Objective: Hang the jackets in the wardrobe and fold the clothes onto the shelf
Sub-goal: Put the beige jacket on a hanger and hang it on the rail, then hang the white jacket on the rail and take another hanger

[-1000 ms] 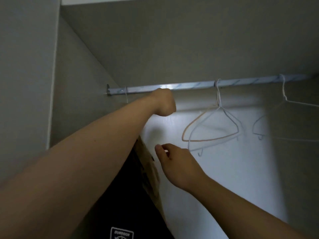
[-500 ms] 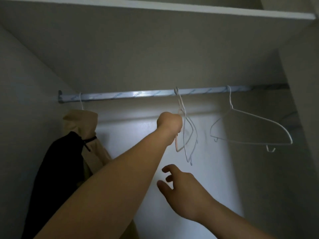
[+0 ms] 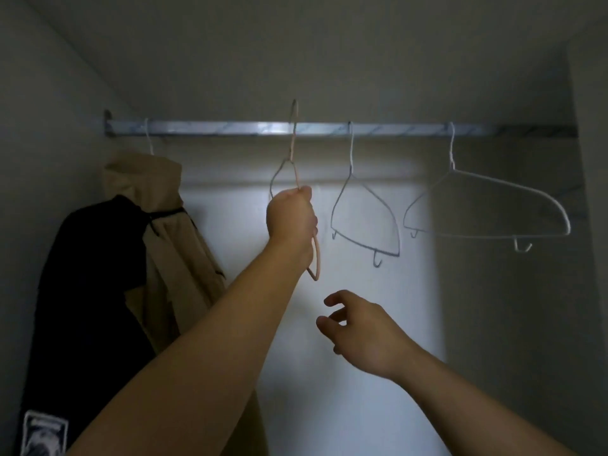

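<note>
My left hand (image 3: 291,216) grips a pink hanger (image 3: 292,147) by its shoulder; the hook is raised above the metal rail (image 3: 230,128), clear of it. My right hand (image 3: 360,327) hovers below and to the right, fingers loosely curled, holding nothing. A tan jacket (image 3: 158,205) with a black jacket (image 3: 88,274) over it hangs from a white hanger at the rail's left end. Two bare white hangers (image 3: 365,212) (image 3: 487,205) hang on the rail to the right.
The wardrobe's shelf underside (image 3: 296,54) spans the top. A left side wall (image 3: 39,143) and right side wall (image 3: 589,225) close in the space. The lit back wall (image 3: 329,406) lies behind my arms.
My left hand has taken hold of the pink hanger and lifted its hook off the rail. The white hanger beside it stays on the rail. My right hand stays low.
</note>
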A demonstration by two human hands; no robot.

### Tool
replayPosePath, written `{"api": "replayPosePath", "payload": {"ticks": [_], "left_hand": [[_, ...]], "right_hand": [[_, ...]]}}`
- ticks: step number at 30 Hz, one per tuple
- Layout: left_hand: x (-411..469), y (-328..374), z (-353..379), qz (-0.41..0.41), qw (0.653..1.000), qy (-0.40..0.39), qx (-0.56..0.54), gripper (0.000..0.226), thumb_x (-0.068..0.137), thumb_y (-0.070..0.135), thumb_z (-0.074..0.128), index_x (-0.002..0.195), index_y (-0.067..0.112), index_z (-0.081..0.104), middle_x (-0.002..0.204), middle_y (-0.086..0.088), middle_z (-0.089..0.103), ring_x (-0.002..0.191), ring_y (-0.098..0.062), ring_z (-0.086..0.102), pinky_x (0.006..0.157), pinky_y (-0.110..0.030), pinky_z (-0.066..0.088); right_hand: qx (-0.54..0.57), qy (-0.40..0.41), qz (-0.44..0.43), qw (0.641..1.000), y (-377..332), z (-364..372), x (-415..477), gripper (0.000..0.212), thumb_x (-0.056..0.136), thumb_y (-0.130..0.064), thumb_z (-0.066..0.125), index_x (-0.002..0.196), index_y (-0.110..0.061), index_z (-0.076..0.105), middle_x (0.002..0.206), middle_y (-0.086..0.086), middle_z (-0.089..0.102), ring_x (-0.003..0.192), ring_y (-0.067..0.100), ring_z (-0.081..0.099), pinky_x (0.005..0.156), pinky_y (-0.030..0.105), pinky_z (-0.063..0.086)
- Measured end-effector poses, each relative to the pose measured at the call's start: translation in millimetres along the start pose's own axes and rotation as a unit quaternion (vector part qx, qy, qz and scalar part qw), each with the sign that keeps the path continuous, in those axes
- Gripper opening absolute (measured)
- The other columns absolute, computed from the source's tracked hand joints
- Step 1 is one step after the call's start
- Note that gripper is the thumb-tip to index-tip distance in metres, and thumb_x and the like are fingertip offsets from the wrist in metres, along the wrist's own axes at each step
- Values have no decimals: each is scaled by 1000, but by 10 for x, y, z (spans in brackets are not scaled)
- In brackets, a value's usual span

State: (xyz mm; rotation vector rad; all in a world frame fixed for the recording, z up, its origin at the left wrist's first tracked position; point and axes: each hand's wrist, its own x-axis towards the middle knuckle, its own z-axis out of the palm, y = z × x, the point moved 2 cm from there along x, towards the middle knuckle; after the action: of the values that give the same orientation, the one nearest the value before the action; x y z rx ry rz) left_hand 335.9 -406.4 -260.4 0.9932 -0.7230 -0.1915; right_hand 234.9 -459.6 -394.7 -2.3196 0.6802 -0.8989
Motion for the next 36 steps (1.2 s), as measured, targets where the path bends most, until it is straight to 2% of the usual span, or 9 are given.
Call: {"api": "replayPosePath", "payload": {"ticks": [3,6,10,14,16,19,26,32,36], "left_hand": [[-258,-171,-259,26,1000,-5,-12,7,97,18,59,95,17,65,69,3,55,49,-9,42,46,-21,37],[-514,-389,-455,25,998,-27,-46,7,97,14,60,101,13,65,69,1,59,48,-10,42,45,-21,36],[-920,-884,-631,-52,996,-73,-9,5,98,15,60,97,13,65,72,-5,60,49,-12,49,46,-22,43],[-1436,-1632,-601,-154,975,-137,86,11,97,11,61,86,13,62,65,-6,61,46,-15,53,47,-26,46],[-1715,-2028,-537,-212,960,-169,68,13,97,6,59,84,8,60,65,-7,60,47,-17,55,46,-26,46],[-2105,-2621,-429,-308,932,-183,56,13,96,4,60,84,4,61,62,-6,61,50,-15,59,50,-24,51],[-2922,-3504,32,-488,842,-213,91,8,95,4,63,87,0,63,64,-5,66,53,-9,64,54,-20,54],[-3341,-3132,703,-634,720,-246,136,3,95,-2,61,92,-3,62,80,-11,64,60,-12,66,53,-19,55],[-3732,-2471,1066,-703,603,-295,233,9,96,3,60,88,0,60,76,-9,61,67,-15,59,52,-22,53]], "right_hand": [[20,-38,28,999,205,98,-125,40,95,-39,58,133,-30,48,106,-9,67,78,11,71,67,24,56],[29,-62,48,996,414,146,-239,40,93,-34,59,132,-32,48,116,-6,64,82,13,71,65,23,52],[70,-56,89,992,725,139,-474,37,90,-20,56,126,-31,52,101,-10,67,70,12,73,55,20,53],[140,-50,183,972,1222,184,-935,34,92,-7,48,118,-27,58,105,1,66,73,24,74,71,38,62],[176,-34,233,956,1497,271,-1266,21,99,-15,47,109,-22,64,103,6,68,70,24,75,71,39,60],[249,11,324,913,1891,415,-1794,35,106,-38,39,105,-17,66,101,7,71,71,27,75,64,33,58],[346,91,500,789,2607,279,-2711,62,105,-51,30,97,-3,69,84,8,77,73,33,75,68,37,62],[164,10,608,777,2349,-529,-3059,67,102,-58,32,80,-6,67,60,-1,72,54,21,72,53,27,58],[76,11,658,749,1836,-1119,-3434,40,100,-37,45,74,-11,62,65,2,71,45,17,67,56,24,54]]}}
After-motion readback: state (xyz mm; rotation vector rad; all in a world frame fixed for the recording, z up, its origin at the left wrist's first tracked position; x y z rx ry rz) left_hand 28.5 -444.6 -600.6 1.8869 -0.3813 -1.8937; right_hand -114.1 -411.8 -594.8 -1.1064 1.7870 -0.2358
